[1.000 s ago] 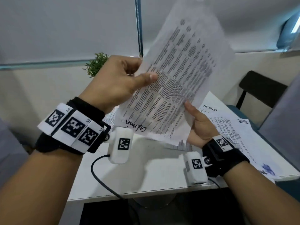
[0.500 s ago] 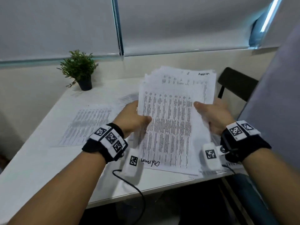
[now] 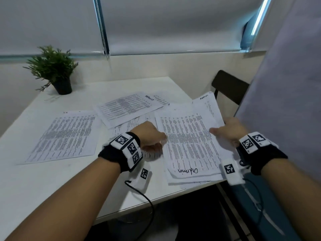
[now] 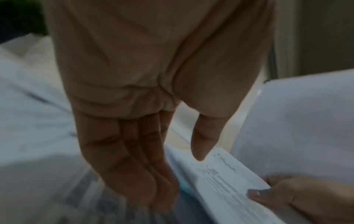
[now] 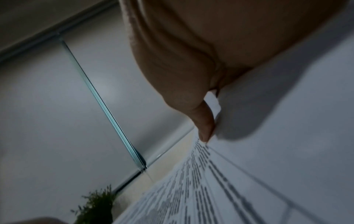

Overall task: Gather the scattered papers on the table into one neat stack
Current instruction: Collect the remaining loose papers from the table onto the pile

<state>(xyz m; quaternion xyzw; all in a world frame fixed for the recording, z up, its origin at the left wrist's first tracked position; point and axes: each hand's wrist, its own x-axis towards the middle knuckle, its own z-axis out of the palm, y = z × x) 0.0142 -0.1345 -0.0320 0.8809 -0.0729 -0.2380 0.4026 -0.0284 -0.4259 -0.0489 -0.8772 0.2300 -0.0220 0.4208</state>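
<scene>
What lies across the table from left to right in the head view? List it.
Potted plant → single printed sheet → left hand → held stack of papers → right hand → dark chair.

Bare counter (image 3: 43, 180) lies open at the near left. A potted plant (image 3: 55, 70) blocks the far-left corner. Loose sheets (image 3: 69, 136) cover the middle.
</scene>
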